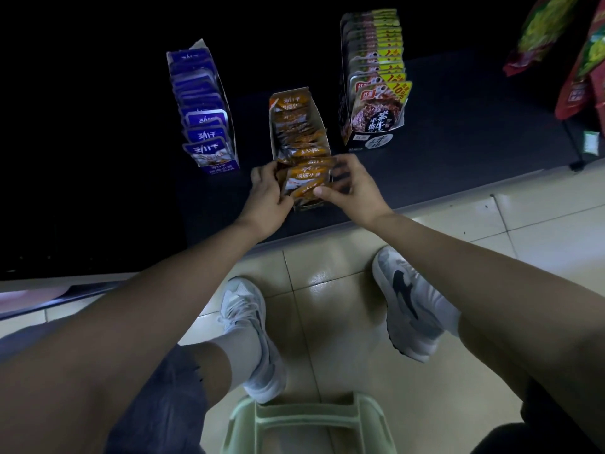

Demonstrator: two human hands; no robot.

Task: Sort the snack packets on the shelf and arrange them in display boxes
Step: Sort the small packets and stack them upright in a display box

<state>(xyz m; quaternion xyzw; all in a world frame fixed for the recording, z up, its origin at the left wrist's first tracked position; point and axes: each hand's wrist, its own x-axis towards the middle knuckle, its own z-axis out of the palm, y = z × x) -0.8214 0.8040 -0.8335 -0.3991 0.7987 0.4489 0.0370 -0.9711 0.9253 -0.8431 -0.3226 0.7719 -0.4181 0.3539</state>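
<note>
Orange snack packets (306,181) sit bunched at the front end of the middle display box (320,124), on the dark shelf (458,142) right in front of the seated person. Both hands have them. The left hand (265,194) grips the bunch by its left edge, and the right hand (355,188) grips the right edge, fingers curled over the top and thumb (322,191) pressed on the face. The packets stand broadside to the person, their width running from hand to hand. The box's row runs straight away, deeper into the shelf. Neither hand is nearer; the bunch lies squarely between them. I'd say the next move is a push forward and down along that row to seat them against those already filed. A blue box (226,103) stands just left and a black box (373,140) to the right, both apart from the hands.
</note>
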